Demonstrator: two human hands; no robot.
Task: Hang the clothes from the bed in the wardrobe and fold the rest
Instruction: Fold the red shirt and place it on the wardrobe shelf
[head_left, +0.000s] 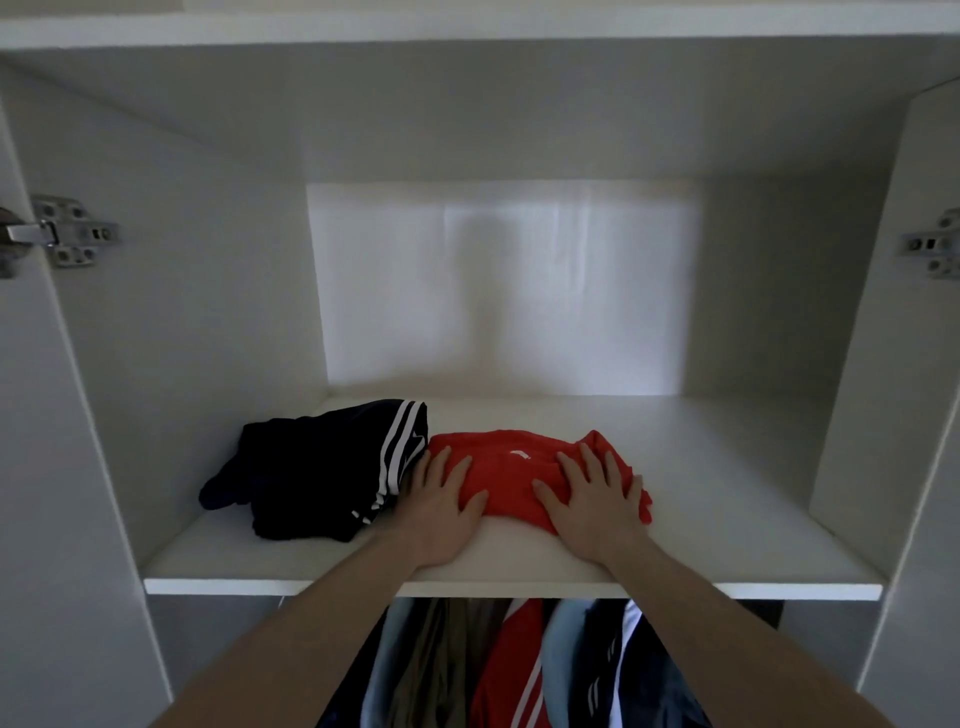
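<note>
We've got both hands flat, fingers relaxed, on the folded red shirt (524, 475) on the wardrobe shelf (727, 519): left hand (441, 512) by the navy shorts (322, 467), right hand (592, 501) opposite.

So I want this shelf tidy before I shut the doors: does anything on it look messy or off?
The dark navy striped garment at the shelf's left looks loosely bunched, with a corner trailing out leftward. The folded red garment under the left hand and right hand lies flat; only its right edge is slightly rumpled.
</note>
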